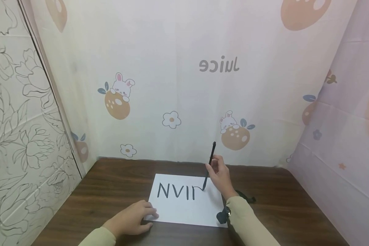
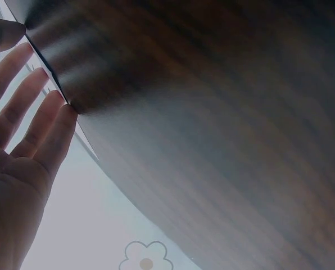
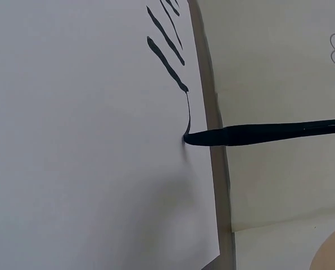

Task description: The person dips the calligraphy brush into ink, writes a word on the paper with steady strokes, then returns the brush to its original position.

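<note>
A white sheet of paper (image 1: pixel 181 212) lies on the dark wooden table, with black brush strokes (image 1: pixel 176 191) reading like "NVI" and more along its upper part. My right hand (image 1: pixel 220 176) pinches a slim black brush pen (image 1: pixel 210 162) high on its shaft, over the paper's upper right. In the right wrist view the brush pen (image 3: pixel 235 135) touches the paper (image 3: pixel 83 140) at the end of a thin curved line (image 3: pixel 189 109). My left hand (image 1: pixel 132 217) rests at the sheet's lower left edge. Its fingers (image 2: pixel 32 121) lie mostly straight, tips on the paper's margin.
A dark wooden tabletop (image 1: pixel 107 184) surrounds the sheet. Printed curtains (image 1: pixel 172 85) hang behind it and on both sides. On my right wrist sits a small black camera (image 1: pixel 222 216) with a strap (image 1: pixel 247 197), over the paper's right edge.
</note>
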Motion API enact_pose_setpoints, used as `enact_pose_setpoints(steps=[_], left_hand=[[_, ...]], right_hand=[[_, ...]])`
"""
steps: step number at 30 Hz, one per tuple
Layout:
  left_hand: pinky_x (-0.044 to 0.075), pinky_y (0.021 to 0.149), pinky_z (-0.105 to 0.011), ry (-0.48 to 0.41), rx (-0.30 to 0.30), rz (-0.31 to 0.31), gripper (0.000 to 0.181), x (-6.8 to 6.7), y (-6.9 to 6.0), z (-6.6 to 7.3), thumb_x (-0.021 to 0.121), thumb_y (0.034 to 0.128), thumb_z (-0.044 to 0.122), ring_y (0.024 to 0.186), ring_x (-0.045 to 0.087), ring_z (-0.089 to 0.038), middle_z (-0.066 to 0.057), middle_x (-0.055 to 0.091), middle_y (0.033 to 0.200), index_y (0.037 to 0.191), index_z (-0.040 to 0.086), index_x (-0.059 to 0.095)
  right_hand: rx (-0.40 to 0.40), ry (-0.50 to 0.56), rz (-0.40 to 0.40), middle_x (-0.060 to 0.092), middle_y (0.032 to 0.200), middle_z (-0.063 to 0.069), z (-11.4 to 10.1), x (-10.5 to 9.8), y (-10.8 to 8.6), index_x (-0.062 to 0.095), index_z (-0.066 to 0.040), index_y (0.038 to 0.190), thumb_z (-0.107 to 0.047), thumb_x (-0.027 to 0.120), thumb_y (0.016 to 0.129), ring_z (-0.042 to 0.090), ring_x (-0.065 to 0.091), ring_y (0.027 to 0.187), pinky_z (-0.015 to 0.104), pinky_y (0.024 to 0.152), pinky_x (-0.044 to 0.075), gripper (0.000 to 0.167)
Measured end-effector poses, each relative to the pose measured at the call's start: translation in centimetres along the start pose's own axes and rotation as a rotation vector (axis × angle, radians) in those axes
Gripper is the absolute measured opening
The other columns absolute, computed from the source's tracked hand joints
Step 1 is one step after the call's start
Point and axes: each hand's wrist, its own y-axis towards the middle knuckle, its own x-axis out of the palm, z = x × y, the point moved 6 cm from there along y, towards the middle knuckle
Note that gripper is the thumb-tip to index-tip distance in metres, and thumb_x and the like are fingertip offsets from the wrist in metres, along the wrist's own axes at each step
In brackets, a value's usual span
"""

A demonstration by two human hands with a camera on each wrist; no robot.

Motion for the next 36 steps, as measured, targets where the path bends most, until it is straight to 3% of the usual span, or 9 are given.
enact_pose_setpoints(steps=[36], left_hand=[[0.051,0.081,-0.027,-0.021,-0.013,-0.008,0.023,-0.16,0.01,0.05,0.075,0.0841,0.019,0.096,0.058,-0.008,0.008,0.065,0.105,0.107,0.017,0.074]], right_hand=[[0.028,0.029,-0.068,0.059,0.090,-0.004,-0.66,0.04,-0.49,0.051,-0.013,0.122,-0.006,0.068,0.094,0.015,0.060,0.084,0.032,0.074,0.056,0.033]])
